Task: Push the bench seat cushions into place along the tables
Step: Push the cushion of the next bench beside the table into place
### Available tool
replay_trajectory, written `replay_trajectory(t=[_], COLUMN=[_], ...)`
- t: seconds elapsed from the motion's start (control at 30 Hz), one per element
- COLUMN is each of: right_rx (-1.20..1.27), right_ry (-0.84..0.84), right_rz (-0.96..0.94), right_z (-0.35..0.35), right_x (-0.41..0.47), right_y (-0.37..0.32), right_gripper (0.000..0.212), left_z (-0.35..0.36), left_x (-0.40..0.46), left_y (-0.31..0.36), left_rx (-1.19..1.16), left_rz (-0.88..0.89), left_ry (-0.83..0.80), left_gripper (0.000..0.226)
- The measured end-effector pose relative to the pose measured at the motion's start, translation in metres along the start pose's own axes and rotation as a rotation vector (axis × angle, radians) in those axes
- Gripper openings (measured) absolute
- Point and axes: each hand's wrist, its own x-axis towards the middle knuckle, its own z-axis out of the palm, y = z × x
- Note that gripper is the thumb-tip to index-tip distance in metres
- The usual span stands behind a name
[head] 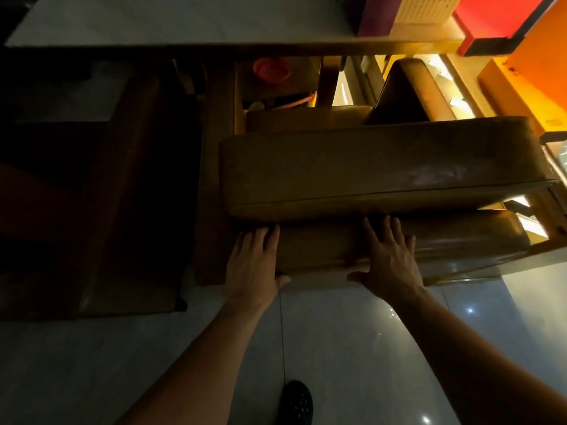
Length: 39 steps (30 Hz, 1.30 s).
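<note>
Left hand: the left hand point(256, 260) lies flat on the near left end of the lower cushion point(429, 240), fingers straight and spread, thumb hooked down over the front edge.
Right hand: the right hand point(391, 256) rests palm-down on the same cushion, fingers stretched wide toward the upper cushion point(383, 170), thumb out along the front edge; neither hand curls round anything.
Lower cushion: a long tan-brown padded block with a smooth, slightly glossy cover and rounded corners, directly under both palms and running on past the right hand.
Upper cushion: thicker and longer, same brownish cover with a piped seam along its near edge and a scuffed sheen; it lies just beyond the fingertips, touching the lower cushion.
Back cushion: a third cushion point(408, 90) stands tilted farther off, beyond the right hand.
Table: a pale table top point(184, 23) spans the far side, well beyond both hands.
Floor: shiny light tiles point(352, 348) under the forearms, a dark shoe point(296, 403) between them.
Left side: dark brown bench point(129, 194), left of the left hand.
</note>
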Motion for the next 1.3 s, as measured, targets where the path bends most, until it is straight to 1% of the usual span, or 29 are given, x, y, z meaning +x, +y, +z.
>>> replay_trajectory(t=[0.1,0.2,0.4,0.53,0.83,0.93,1.03,1.2,1.3], right_rx=[-0.011,-0.031,-0.062,-0.018,0.006,0.019,0.039,0.057,0.052], right_ry=[0.061,0.085,0.066,0.091,0.042,0.040,0.051,0.027,0.039], right_rz=[0.031,0.036,0.051,0.043,0.041,0.045,0.045,0.045,0.038], right_z=[0.007,0.012,0.014,0.024,0.047,0.054,0.056,0.054,0.055], right_x=[0.001,0.001,-0.005,-0.025,-0.079,-0.098,-0.110,-0.111,-0.108], right_y=[-0.008,-0.008,-0.020,-0.043,-0.092,-0.095,-0.096,-0.097,-0.095], right_gripper=[0.117,0.111,0.106,0.105,0.104,0.104,0.104,0.104,0.104], left_z=[0.002,0.002,0.000,-0.003,-0.009,-0.006,-0.010,-0.018,-0.016], left_x=[0.003,0.005,-0.004,-0.022,-0.081,-0.102,-0.115,-0.112,-0.109], left_y=[-0.004,-0.006,-0.019,-0.043,-0.087,-0.090,-0.089,-0.091,-0.095], left_rx=[0.014,0.026,-0.015,-0.006,-0.039,-0.041,-0.038,-0.055,-0.078], left_rz=[0.022,0.036,0.059,0.077,0.058,0.048,0.059,0.077,0.087], left_ry=[0.016,0.012,0.035,0.026,-0.010,0.007,-0.018,-0.068,-0.064], left_gripper=[0.101,0.094,0.085,0.084,0.083,0.085,0.085,0.085,0.085])
